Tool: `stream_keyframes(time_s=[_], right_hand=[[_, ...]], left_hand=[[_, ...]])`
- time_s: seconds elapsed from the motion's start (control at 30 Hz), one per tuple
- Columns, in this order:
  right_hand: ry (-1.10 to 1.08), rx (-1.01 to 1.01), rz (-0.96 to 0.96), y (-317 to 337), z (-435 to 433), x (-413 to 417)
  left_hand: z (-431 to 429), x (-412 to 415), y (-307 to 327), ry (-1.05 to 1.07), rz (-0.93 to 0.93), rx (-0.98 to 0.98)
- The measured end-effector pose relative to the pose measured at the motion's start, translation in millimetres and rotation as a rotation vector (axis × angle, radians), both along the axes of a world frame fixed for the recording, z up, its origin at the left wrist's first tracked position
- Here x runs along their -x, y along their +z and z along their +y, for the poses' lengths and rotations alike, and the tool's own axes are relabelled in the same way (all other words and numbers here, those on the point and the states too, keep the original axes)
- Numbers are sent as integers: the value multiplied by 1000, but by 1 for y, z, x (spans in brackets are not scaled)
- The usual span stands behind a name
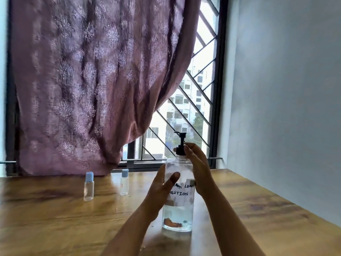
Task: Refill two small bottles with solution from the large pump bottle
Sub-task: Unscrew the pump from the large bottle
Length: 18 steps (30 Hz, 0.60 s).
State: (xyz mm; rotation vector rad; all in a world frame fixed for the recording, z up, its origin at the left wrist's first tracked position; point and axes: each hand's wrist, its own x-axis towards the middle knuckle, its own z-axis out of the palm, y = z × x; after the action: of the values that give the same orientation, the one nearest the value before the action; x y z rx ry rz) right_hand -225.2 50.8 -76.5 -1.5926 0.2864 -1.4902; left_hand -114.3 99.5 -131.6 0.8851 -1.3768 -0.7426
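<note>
A large clear pump bottle [178,209] with a black pump head and a white handwritten label stands upright on the wooden table [55,218], about a third full of clear liquid. My left hand [162,187] wraps the bottle's body from the left. My right hand [197,163] grips the black pump collar at the neck, fingers curled around it. Two small clear bottles with light blue caps stand upright to the left: one [89,186] nearer and further left, the other [124,182] closer to the window. Both look empty and capped.
A mauve patterned curtain [92,85] hangs behind the table's far edge, partly over a barred window [199,100]. A plain white wall [286,98] runs along the table's right edge.
</note>
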Motion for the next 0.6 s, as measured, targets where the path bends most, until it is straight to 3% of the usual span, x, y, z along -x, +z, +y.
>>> stream_keyframes(time_s=[0.13, 0.33, 0.6], right_hand=[[-96, 40, 46, -1, -12, -2], [5, 13, 41, -3, -20, 3], [-151, 128, 111, 4, -11, 5]], left_hand=[[-16, -1, -11, 39, 28, 12], [-12, 1, -10, 79, 19, 42], [-12, 2, -11, 102, 14, 45]])
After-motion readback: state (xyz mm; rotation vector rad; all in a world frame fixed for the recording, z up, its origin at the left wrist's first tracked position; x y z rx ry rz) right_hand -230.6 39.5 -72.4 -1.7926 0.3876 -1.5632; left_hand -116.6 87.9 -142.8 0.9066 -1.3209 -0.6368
